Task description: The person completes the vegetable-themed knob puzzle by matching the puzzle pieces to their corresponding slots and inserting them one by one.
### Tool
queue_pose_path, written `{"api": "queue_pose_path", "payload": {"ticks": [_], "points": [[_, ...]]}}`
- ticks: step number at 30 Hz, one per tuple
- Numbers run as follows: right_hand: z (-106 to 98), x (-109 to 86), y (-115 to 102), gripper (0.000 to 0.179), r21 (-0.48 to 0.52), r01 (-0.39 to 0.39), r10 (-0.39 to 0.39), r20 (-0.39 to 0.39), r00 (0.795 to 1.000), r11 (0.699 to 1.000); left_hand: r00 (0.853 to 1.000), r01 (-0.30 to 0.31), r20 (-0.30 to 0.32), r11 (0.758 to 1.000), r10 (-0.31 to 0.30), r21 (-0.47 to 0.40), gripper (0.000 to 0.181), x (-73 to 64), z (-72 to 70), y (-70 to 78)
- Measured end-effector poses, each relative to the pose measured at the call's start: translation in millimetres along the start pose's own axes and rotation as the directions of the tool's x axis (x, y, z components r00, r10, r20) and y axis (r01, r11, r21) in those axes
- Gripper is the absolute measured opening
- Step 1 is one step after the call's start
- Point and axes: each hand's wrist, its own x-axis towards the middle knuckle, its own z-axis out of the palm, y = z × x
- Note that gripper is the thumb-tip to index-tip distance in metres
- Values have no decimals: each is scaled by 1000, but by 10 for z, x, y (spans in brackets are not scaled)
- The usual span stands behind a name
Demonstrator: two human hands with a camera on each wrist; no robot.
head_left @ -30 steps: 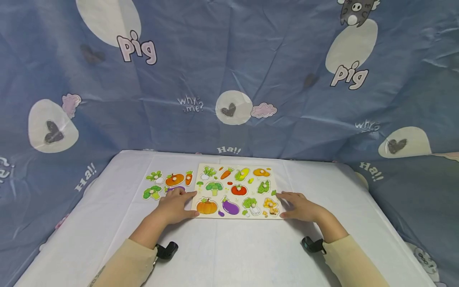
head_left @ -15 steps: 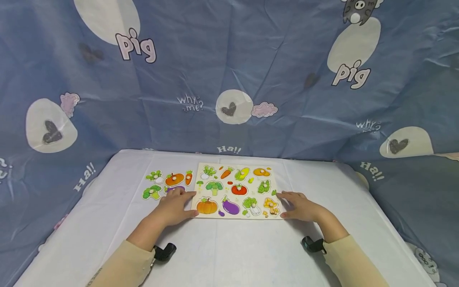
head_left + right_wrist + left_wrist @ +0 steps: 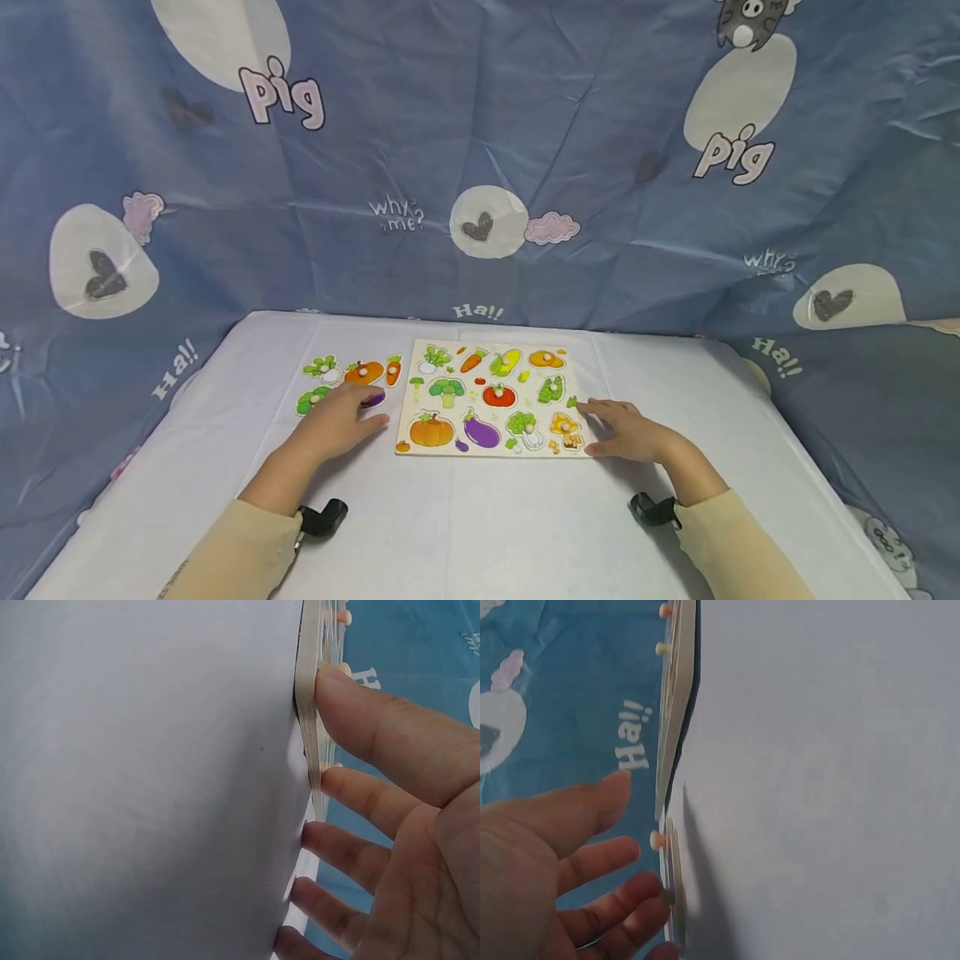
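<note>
A vegetable peg puzzle board point(image 3: 412, 417) lies on the white table. My left hand point(image 3: 330, 425) is left of it, thumb and fingers spread, over a loose eggplant piece point(image 3: 373, 402) that it partly covers. In the left wrist view the fingers point(image 3: 600, 859) are loosely bent beside the small knobs of the loose pieces. My right hand point(image 3: 630, 432) rests at the board's right edge. In the right wrist view its thumb point(image 3: 360, 712) touches the board's edge point(image 3: 306, 675), and the extended fingers point at the tabletop.
Around the left hand lie more loose pieces: a pumpkin point(image 3: 363, 373), a carrot point(image 3: 393, 372), a white radish point(image 3: 322, 367) and a partly covered broccoli point(image 3: 308, 402). Knobbed pieces such as the tomato point(image 3: 498, 397) sit in the board. A blue cloth point(image 3: 480, 108) hangs behind the table.
My left hand has left the board's left edge and moved left to the loose pieces, uncovering the board's lower left corner. The right hand and the board have stayed nearly still.
</note>
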Motion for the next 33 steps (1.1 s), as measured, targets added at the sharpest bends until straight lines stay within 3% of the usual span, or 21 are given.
{"api": "queue_pose_path", "payload": {"ticks": [7, 14, 21, 33], "points": [[-4, 7, 13, 81, 4, 2, -2, -1, 1000, 1000, 998, 34, -50, 999, -34, -7, 47, 55, -25, -97], [4, 18, 16, 82, 4, 2, -2, 2, 1000, 1000, 989, 122, -79, 992, -121, 11, 46, 100, -50, -138], [3, 5, -1, 81, 1, -5, 5, -1, 1000, 1000, 983, 175, -52, 984, -174, 16, 37, 148, -62, -138], [6, -5, -6, 81, 6, -4, 4, 0, 1000, 1000, 976, 216, -12, 976, -216, -16, 18, 246, 0, -172]]}}
